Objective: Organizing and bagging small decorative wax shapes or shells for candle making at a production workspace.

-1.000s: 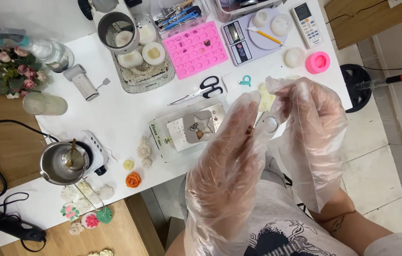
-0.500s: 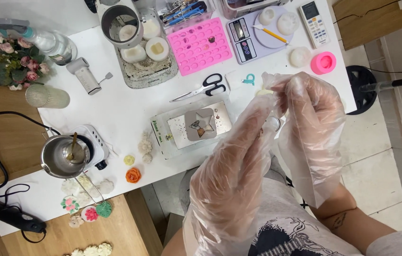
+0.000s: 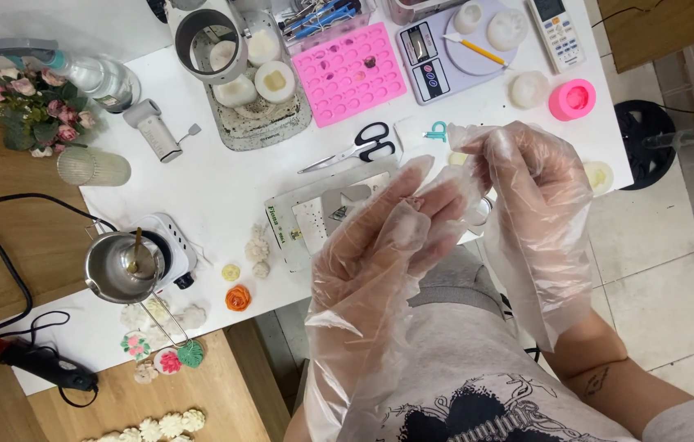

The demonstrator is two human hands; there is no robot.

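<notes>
Our left hand [image 3: 396, 237] and right hand [image 3: 527, 188], both in loose clear plastic gloves, meet above the table edge, fingertips pressed together on a small pale piece [image 3: 415, 200] we can barely make out. We judge the baggy film could slip and let it drop onto the clear flat packet [image 3: 314, 217] just below, or off the white table [image 3: 199, 176] to the floor. The black-handled scissors [image 3: 355, 149] lie near.

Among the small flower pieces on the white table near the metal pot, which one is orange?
The orange rose, at the table's front edge. The pieces just above it, such as the pale yellow one and the cream ones, are much lighter.
</notes>
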